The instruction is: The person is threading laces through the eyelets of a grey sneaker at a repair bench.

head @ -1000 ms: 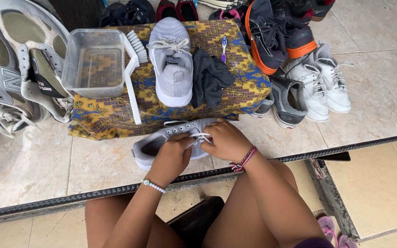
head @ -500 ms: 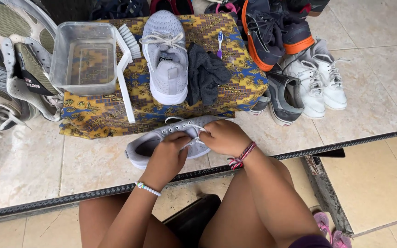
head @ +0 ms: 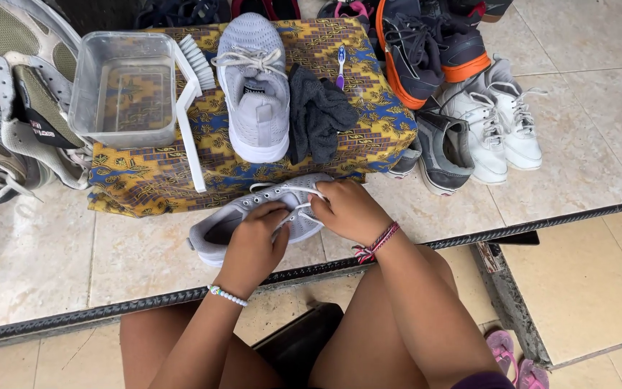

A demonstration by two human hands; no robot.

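Beige tiled floor [head: 30, 259] with a dark metal track [head: 145, 302] crossing below the hands; a low box draped in yellow-blue patterned cloth [head: 145, 180] sat just beyond them. Versus half a second earlier: the view sat a little closer and shifted, the hands kept to the same spot on the laces, the shoe did not move.

Left hand [head: 253, 241] and right hand [head: 350, 209] were close together over the grey sneaker [head: 242, 216], both pinched on its white laces [head: 298, 209]. The sneaker lay on the floor under the hands, against the cloth's near edge, toe toward the right hand, heel opening out past the left hand. Grey mesh upper, pale sole, laces partly loose.

Beyond the hands on the cloth: a matching grey sneaker [head: 257, 94] toe toward them, a dark grey rag [head: 318, 112] just beside it, a purple toothbrush [head: 340, 65], a white scrub brush [head: 190, 108], a clear plastic tub [head: 125, 90]. Further shoes past the right hand: white sneakers [head: 502, 122], a dark slip-on [head: 440, 151].
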